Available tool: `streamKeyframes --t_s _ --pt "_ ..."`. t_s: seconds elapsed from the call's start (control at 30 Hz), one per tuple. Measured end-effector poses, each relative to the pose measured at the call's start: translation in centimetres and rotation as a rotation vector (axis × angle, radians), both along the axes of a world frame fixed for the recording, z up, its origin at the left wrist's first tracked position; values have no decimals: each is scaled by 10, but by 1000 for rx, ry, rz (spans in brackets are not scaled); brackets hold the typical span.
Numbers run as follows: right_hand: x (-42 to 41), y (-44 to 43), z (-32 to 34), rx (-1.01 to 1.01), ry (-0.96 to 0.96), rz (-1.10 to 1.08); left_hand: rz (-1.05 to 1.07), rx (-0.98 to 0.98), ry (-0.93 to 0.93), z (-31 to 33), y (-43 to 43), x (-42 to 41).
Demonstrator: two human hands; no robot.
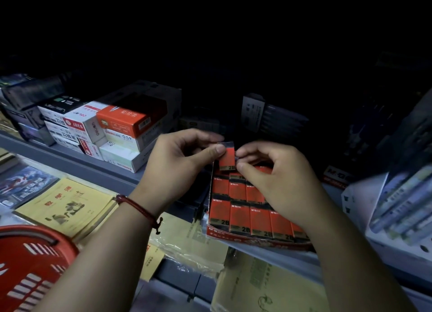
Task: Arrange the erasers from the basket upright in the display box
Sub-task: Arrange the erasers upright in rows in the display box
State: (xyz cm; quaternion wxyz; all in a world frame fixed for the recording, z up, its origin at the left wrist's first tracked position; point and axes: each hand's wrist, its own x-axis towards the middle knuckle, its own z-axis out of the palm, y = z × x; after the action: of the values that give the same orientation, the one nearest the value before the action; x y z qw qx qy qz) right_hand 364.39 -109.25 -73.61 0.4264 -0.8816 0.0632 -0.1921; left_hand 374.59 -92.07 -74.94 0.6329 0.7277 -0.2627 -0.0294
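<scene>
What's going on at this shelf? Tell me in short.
A person is filling a display box on a shop shelf. The left hand and the right hand both pinch one red eraser, held upright over the back of the box. Nearer the front, rows of erasers already stand in it. A red basket sits at the lower left.
</scene>
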Motion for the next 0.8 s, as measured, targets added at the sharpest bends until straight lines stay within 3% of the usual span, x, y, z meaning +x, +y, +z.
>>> streamKeyframes --t_s 0.3,0.8 --pt "2 1 0 -152 69 38 42 225 -196 -3 3 1" --pt "0 3 0 -165 67 28 33 344 -322 -9 -3 3"
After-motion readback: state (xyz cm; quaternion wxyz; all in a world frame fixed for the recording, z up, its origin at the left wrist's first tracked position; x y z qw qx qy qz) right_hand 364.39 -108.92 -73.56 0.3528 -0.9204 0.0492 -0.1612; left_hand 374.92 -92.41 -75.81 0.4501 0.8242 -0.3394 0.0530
